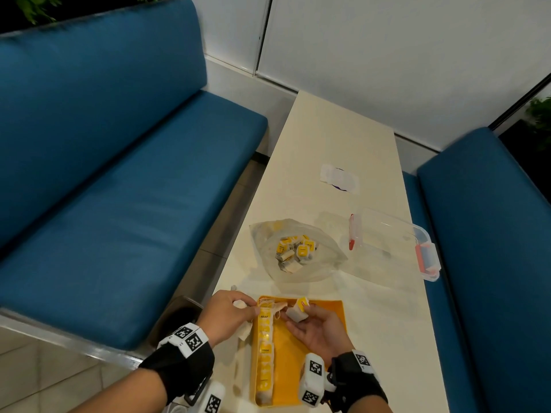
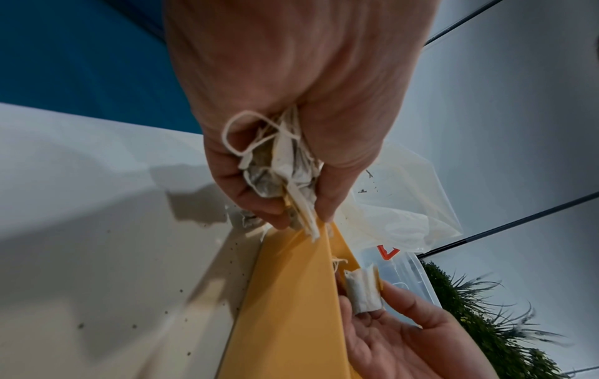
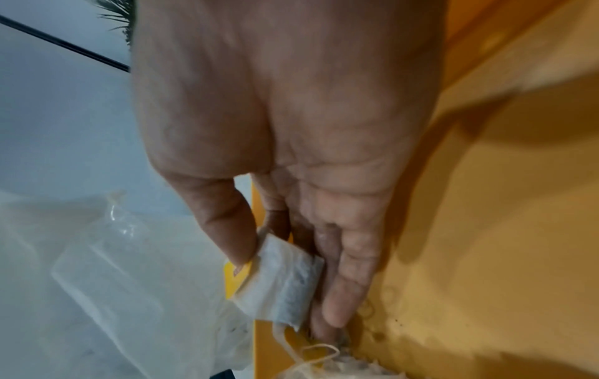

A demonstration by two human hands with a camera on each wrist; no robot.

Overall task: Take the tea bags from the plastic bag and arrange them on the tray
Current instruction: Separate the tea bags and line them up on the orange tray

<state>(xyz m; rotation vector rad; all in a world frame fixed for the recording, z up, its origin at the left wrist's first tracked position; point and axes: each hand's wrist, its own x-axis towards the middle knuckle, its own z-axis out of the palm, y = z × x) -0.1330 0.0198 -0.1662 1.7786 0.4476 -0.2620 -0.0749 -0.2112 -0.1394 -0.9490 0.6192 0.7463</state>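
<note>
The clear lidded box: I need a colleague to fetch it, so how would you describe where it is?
On the long cream table, look past the yellow tray to the far right edge, beside the right-hand blue bench. The clear plastic box lies right of the plastic bag of tea bags; it alone is rigid, with red clips.

Dim indoor light, blurry wrist views

Clear lidded container (image 1: 393,242) on the cream table (image 1: 337,138) — blue benches (image 1: 119,180) either side.
</note>
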